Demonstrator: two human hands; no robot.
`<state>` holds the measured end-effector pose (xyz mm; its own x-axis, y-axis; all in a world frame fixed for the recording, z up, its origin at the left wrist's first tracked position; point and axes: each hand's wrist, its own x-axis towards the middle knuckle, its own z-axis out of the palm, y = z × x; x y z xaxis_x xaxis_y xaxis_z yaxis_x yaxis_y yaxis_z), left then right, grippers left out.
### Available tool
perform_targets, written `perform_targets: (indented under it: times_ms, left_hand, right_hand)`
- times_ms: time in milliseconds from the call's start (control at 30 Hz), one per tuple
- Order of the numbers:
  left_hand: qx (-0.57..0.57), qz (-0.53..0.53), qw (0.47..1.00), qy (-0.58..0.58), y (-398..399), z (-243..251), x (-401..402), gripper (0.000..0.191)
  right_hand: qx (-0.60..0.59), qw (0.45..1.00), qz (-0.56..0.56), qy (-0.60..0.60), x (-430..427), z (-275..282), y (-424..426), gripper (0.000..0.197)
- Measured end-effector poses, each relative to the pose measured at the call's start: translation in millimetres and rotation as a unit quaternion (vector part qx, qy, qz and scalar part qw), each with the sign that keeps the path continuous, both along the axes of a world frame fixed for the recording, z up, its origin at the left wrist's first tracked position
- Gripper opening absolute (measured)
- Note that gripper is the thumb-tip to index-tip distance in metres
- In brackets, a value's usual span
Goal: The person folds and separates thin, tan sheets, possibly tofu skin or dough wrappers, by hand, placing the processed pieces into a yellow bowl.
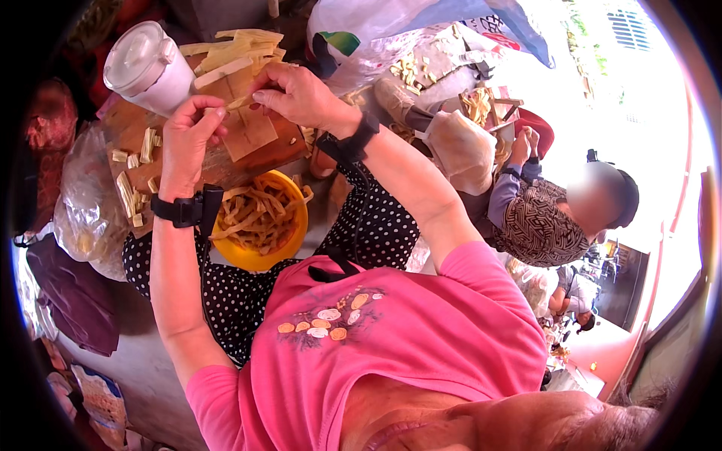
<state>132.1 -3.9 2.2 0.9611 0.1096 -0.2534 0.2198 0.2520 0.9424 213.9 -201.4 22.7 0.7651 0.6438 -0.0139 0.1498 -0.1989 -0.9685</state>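
Note:
Between my hands a pale, dried plant strip [238, 103] is stretched above a wooden board. My left hand [194, 124] pinches its left end between thumb and fingers. The other end is gripped by my right hand [287, 96], near a stack of pale strips [248, 48] at the board's far side. A square tan sheet [248, 135] lies on the wooden board [220, 172] under the hands. Short cut pieces [148, 145] are scattered at the board's left. Close to my lap, a yellow bowl [303, 225] holds many brownish strips [262, 211].
A white lidded container [149, 67] stands at the board's far left, with a clear plastic bag [90, 197] beside the board. Large plastic sacks [389, 34] lie beyond. At right sits a co-worker [541, 220] with strips close by; another person is at far left.

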Motion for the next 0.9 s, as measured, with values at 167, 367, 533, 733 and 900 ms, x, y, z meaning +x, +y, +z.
perform_targets:
  times_ms: [167,367,533,733,900]
  left_hand:
    - [0.020,0.012,1.000,-0.001,0,-1,-2,0.011]
    - [0.109,0.023,0.993,0.046,-1,-14,1,0.012]
    - [0.046,-0.030,0.998,0.043,-5,8,-13,0.014]
    - [0.001,-0.135,0.990,0.045,-29,31,-31,0.014]
    - [0.003,-0.154,0.988,-0.016,-50,50,-45,0.021]
  right_hand:
    - [-0.013,1.000,-0.011,-0.022,6,-8,1,0.011]
    - [-0.083,0.977,-0.046,-0.191,7,-33,-9,0.011]
    - [-0.087,0.987,-0.136,-0.020,-7,-9,-36,0.015]
    - [-0.148,0.965,-0.076,-0.202,-17,-3,-61,0.021]
    - [-0.092,0.993,0.057,0.055,-67,56,-47,0.019]
